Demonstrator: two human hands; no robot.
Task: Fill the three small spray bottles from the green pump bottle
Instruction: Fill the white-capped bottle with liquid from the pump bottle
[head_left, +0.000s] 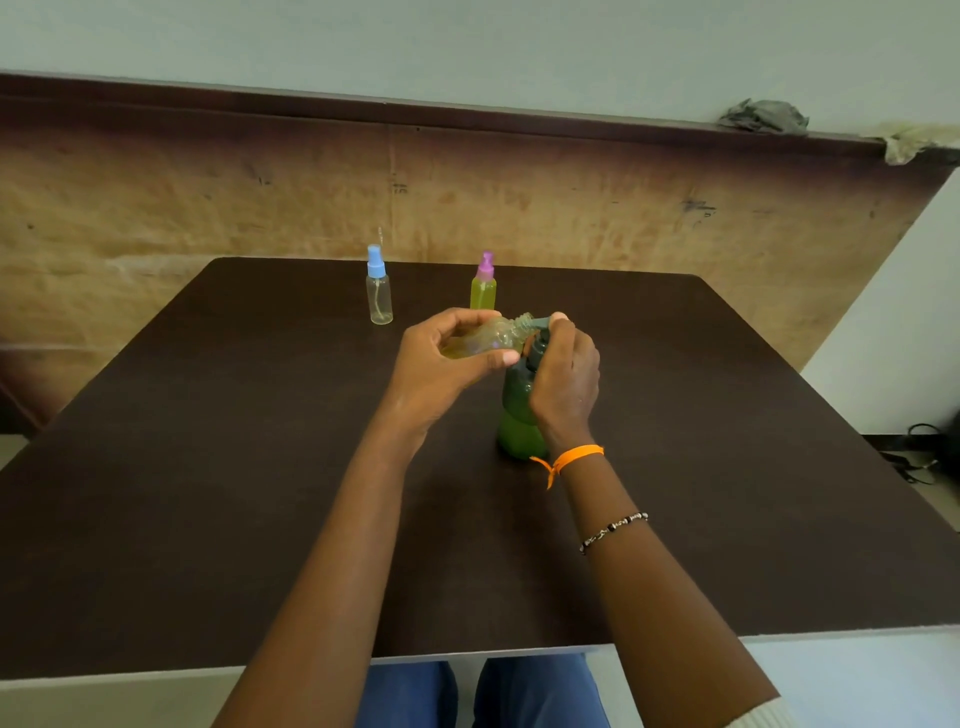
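The green pump bottle (519, 415) stands upright near the middle of the dark table (208, 467). My right hand (563, 374) grips its pump head from above, a fingertip on the nozzle. My left hand (441, 364) holds an uncapped small clear bottle (491, 338) tilted almost flat, its threaded mouth against the nozzle; yellow-green liquid lies in its lower part. Farther back stand a clear small bottle with a blue spray cap (378, 291), with no coloured liquid in it, and a small bottle with a purple spray cap (483, 283), full of yellow-green liquid. The held bottle's cap is not visible.
A worn brown board wall (467, 197) rises behind the table. Crumpled cloths (763, 117) sit on its top ledge at the right. Dark cables (919, 457) lie on the floor at the right. My blue-trousered knees (483, 691) show below the table's near edge.
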